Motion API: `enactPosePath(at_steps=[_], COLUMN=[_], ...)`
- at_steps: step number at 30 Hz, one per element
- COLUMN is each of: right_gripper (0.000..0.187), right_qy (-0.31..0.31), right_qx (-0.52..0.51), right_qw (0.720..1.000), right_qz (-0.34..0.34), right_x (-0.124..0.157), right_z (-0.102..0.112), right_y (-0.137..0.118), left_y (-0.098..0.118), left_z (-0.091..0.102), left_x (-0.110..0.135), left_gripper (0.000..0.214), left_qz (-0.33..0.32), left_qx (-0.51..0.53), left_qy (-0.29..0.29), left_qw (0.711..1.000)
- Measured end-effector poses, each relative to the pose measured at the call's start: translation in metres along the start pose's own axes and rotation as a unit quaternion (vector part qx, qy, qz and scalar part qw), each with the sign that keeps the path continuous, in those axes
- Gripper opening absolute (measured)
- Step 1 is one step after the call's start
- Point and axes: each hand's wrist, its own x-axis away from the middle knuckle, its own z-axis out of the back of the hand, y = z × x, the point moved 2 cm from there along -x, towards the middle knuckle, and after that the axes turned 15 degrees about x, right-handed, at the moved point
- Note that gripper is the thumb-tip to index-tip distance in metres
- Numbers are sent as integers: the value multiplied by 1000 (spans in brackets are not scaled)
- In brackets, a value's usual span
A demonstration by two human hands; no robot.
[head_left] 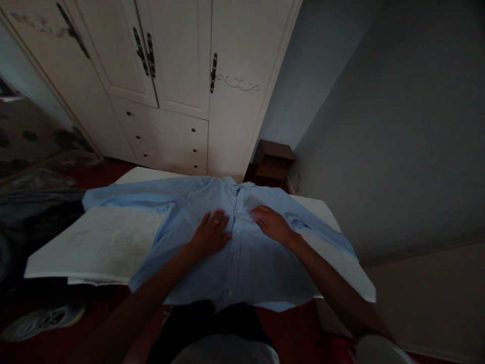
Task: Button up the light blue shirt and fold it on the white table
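Shoe (41, 321): pale, on dark red floor, low left of the table.
Shirt (242, 268): light blue woven cloth, buttoned front up, spread flat on the table; hem hangs over the near edge, one sleeve stretched left.
Left hand (210, 232): released, palm flat on the cloth left of the button row; ring (216, 221) on one finger.
Right hand (273, 225): released, flat on the chest right of the buttons, grasping nothing.
Table (102, 242): white, rectangular, faintly textured top.
Nightstand (273, 159): brown wood, boxy.
Wardrobe (170, 76): cream panelled doors, dark handles.
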Motion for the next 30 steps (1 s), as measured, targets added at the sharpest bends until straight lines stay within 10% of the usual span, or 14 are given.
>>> enactPosePath(at_steps=[10, 30], right_gripper=[75, 76], right_qy=[-126, -65], right_qx=[45, 51], right_qw=[990, 996], right_qz=[37, 46], right_x=[-67, -2], right_z=[-59, -63], right_y=[-2, -21], left_y=[6, 25], left_z=[-10, -17], left_x=[16, 50], left_gripper=[85, 80], left_qz=[37, 77], left_qx=[6, 17], left_qy=[28, 108], left_qw=[999, 991])
